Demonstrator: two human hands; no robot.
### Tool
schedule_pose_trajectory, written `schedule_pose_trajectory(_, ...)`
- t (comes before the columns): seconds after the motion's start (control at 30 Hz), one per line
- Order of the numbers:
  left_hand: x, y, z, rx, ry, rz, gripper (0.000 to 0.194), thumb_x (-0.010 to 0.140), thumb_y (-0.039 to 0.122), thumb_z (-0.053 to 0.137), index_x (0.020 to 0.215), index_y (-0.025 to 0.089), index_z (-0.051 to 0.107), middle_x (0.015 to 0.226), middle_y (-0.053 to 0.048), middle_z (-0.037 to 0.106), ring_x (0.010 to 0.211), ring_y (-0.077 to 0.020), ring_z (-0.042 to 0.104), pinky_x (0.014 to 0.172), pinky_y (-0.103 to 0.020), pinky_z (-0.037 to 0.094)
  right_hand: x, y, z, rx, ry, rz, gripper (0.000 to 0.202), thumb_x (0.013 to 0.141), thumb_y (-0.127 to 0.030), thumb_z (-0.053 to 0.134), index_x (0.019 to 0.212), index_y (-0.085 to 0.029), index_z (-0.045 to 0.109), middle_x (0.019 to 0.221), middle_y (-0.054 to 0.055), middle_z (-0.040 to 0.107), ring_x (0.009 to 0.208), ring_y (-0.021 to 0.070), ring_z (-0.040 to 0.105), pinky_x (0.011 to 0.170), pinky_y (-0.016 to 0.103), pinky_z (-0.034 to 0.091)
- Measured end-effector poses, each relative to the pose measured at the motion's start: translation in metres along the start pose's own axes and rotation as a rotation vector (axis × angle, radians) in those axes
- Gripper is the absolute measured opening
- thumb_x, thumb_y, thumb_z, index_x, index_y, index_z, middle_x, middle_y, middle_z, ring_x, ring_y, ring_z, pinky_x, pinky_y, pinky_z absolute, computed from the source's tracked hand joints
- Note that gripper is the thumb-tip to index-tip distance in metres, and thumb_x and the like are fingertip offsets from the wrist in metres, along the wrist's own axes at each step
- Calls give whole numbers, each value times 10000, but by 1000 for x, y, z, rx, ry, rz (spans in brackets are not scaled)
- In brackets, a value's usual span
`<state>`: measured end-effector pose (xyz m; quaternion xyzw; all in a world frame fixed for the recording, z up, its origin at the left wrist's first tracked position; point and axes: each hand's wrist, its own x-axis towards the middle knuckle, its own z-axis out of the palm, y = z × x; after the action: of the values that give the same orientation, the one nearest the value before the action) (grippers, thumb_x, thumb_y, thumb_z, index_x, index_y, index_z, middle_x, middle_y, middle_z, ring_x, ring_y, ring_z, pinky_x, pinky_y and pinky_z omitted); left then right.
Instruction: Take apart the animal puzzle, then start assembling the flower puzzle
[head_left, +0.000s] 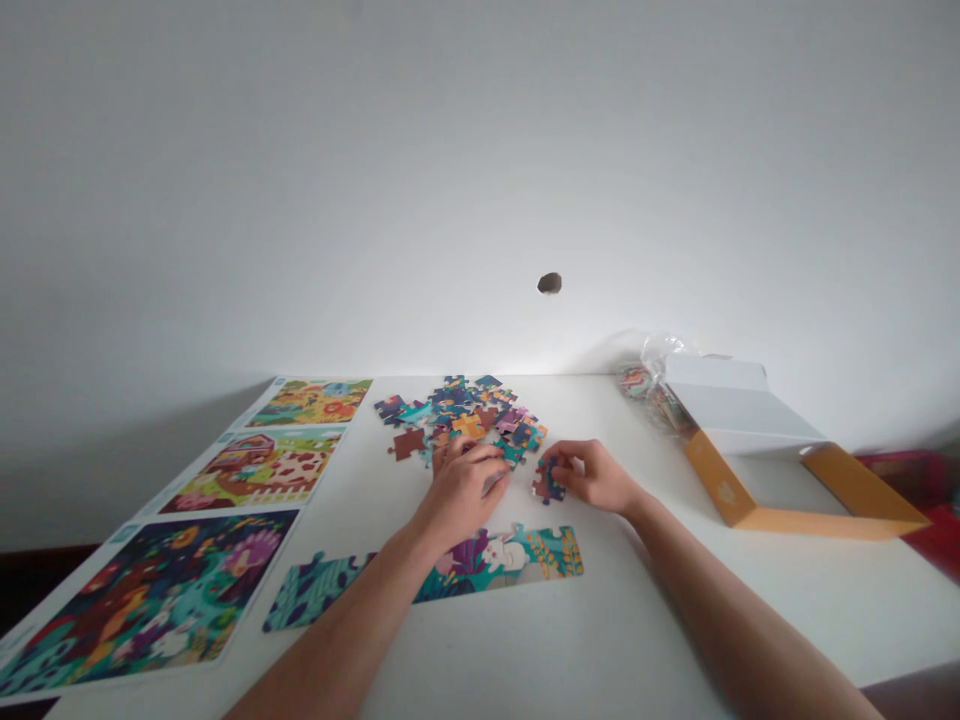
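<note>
My right hand (596, 477) pinches a puzzle piece (549, 482) in dark blue and reddish brown, just right of the pile. My left hand (465, 488) reaches over the near edge of the loose pile of puzzle pieces (457, 410), its fingers bent and apart; what lies under its fingertips is hidden. Nearer to me lies a joined strip of puzzle (555, 552) with a white rabbit and orange plants at its right end. My left forearm crosses and covers the strip's middle, while its teal leafy left end (307, 590) shows beyond the arm.
Picture sheets line the table's left side: a dark forest scene (150, 600), a farm scene (259, 468) and an animal scene (311, 402). On the right stands an open yellow box (825, 520), with a clear plastic bag (660, 365) behind it. A white wall (450, 200) rises behind.
</note>
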<state>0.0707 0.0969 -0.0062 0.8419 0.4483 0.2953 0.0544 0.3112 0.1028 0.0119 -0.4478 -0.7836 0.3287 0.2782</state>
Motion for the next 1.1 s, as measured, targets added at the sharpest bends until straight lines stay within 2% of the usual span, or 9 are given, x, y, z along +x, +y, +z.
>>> schedule_pose_trajectory(0.07,0,3,-3,-17,-6,18,204,874,262,556,942,274,749,1043,-24,699,1056,-254,508,967,-453,358,-2,-4,2,17,-106,-47,214,794,-207,563,943,-153,706,739,20,692,631,136,563,598,238,421)
schedule_pose_trajectory(0.13,0,7,-7,-54,-46,60,184,861,282,581,945,273,745,1060,-32,683,1086,-262,490,988,-454,352,-3,-5,2,-9,-150,-84,229,769,-194,581,944,-159,724,724,15,681,614,129,534,576,234,396)
schedule_pose_trajectory(0.2,-2,12,-11,-96,-133,121,191,803,369,666,960,288,738,1152,-36,645,1165,-293,441,1028,-474,328,-3,-5,1,-32,-167,-113,244,760,-195,589,951,-169,739,731,14,677,617,127,515,579,237,385)
schedule_pose_trajectory(0.3,-5,17,-14,-125,-278,167,418,665,520,773,1026,316,716,1296,-37,558,1267,-352,345,1069,-527,283,-2,-5,-1,-27,-169,-129,243,762,-218,593,945,-170,746,756,20,679,623,127,502,586,241,383)
schedule_pose_trajectory(0.37,-5,17,-14,-121,-317,150,527,634,563,782,1088,311,690,1324,-53,531,1288,-369,318,1073,-545,277,-2,-5,-2,-18,-174,-137,233,758,-222,594,930,-164,741,758,22,675,628,129,503,579,239,380)
schedule_pose_trajectory(0.7,-4,14,-11,-120,-319,145,521,638,571,781,1081,314,685,1298,-65,527,1275,-358,329,1081,-542,275,-3,0,-5,-125,-232,-204,193,725,-186,619,883,-165,728,765,32,655,669,146,557,634,249,426)
schedule_pose_trajectory(1.0,-5,13,-10,-131,-320,148,520,640,564,784,1082,310,684,1315,-54,521,1290,-344,323,1099,-527,257,-2,0,-3,-236,-214,-224,215,711,-166,648,907,-173,735,718,20,621,642,141,544,631,252,410)
schedule_pose_trajectory(1.1,-5,13,-11,-140,-325,144,506,644,554,786,1075,309,684,1318,-47,520,1289,-337,326,1098,-516,266,-2,-1,-3,-243,-213,-252,208,723,-159,647,914,-185,725,762,25,651,718,167,574,704,278,430)
